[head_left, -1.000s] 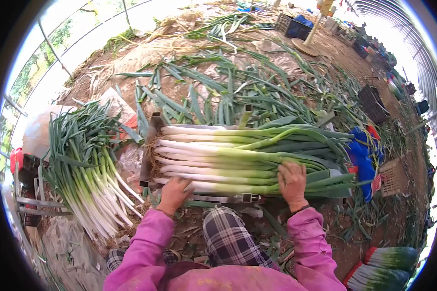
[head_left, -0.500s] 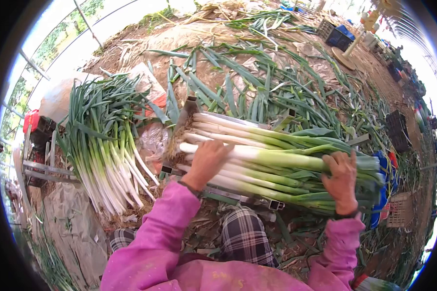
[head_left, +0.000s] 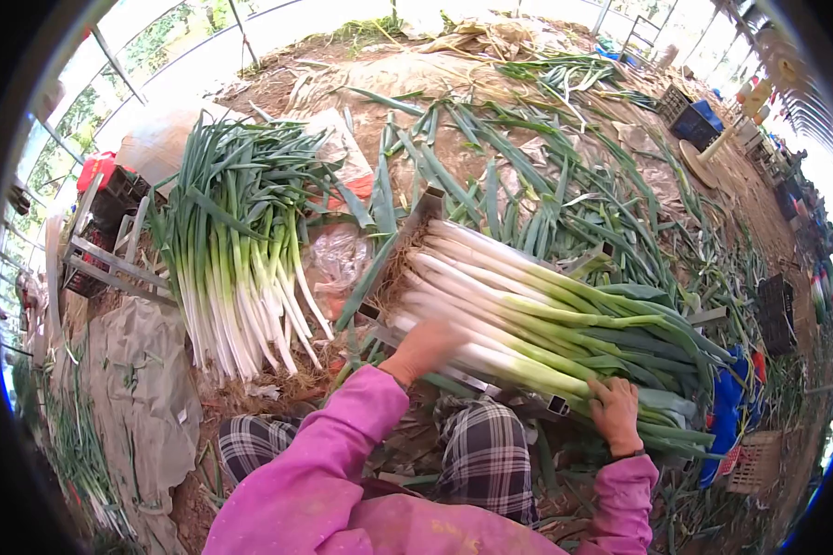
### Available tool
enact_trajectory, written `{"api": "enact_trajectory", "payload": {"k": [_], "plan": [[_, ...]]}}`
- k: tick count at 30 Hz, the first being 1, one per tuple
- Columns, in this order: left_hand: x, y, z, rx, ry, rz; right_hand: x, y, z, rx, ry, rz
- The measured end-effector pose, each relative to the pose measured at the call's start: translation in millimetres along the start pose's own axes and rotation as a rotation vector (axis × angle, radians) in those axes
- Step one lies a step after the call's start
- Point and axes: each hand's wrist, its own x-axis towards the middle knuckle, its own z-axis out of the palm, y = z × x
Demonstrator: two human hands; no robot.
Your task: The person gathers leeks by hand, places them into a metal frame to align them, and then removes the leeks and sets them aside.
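Note:
A bundle of leeks lies in a metal frame, roots against its left end and green leaves towards the right. My left hand is at the white shafts on the near side of the bundle, close to the root end. Motion blurs its fingers, so their grip does not show. My right hand is closed over the green part of a near leek, with fingers on top of it. To the left, a second pile of leeks lies with leaves away from me and roots towards me.
Cut leek leaves litter the ground beyond the frame. Left are a red crate and a grey sheet. A blue bag and a pale basket stand right, with a black crate behind them.
A leek both hands held above the bundle now lies on its near side. Both hands have moved nearer to me, the right also leftward. The view has shifted.

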Motion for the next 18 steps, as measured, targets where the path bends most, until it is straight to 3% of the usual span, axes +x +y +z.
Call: {"api": "enact_trajectory", "payload": {"k": [5, 6, 11, 14, 16, 18], "plan": [[7, -14, -16, 0.039, 0.026, -0.063, 19, -3, 9, 0.133, 0.018, -0.097], [-2, -20, -9, 0.057, 0.033, -0.076, 22, -15, 18, 0.084, -0.087, -0.032], [-17, -14, 0, 0.040, 0.189, -0.113, 13, -36, 42, 0.013, 0.092, -0.033], [-33, -26, 21, -0.079, 0.137, -0.168, -2, -38, 53, -0.115, 0.180, -0.047], [-43, -28, 34, 0.049, 0.218, -0.123, -9, -42, 71, -0.149, 0.220, -0.048], [-38, -22, 31, -0.006, 0.105, -0.220, -7, -36, 77, -0.156, 0.231, -0.033]]}}
